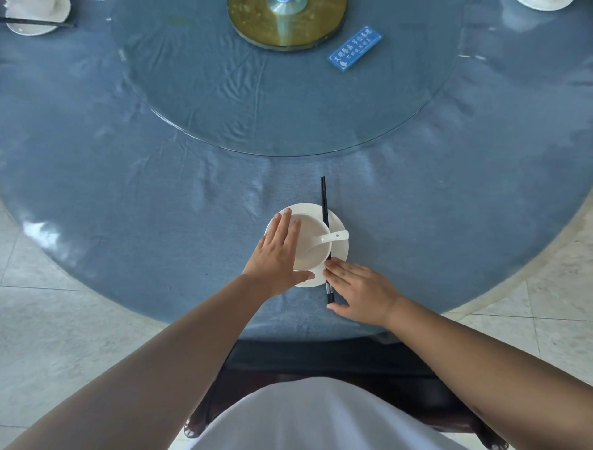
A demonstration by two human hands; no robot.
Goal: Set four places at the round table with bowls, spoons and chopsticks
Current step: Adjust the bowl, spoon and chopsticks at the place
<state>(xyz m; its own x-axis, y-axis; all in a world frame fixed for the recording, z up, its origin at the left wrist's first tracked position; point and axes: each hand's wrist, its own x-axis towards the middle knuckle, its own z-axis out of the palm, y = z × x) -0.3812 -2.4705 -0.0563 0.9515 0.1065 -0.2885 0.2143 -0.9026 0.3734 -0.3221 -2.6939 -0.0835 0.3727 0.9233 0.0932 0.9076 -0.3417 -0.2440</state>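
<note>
A white bowl (313, 244) stands on a white plate (341, 253) near the table's front edge. A white spoon (332, 238) lies in the bowl, handle pointing right. Black chopsticks (324, 205) lie across the plate's right side, pointing away from me. My left hand (277, 253) rests with straight fingers against the bowl's left side, thumb along the plate's near rim. My right hand (359, 290) lies flat on the table, fingertips touching the chopsticks' near end.
The round table (128, 208) has a blue cloth and a glass turntable (224, 96) on a gold base (285, 25). A blue sign (354, 48) lies on the glass. Other place settings sit at the far left (32, 16) and far right (545, 4). A dark chair (321, 359) stands before me.
</note>
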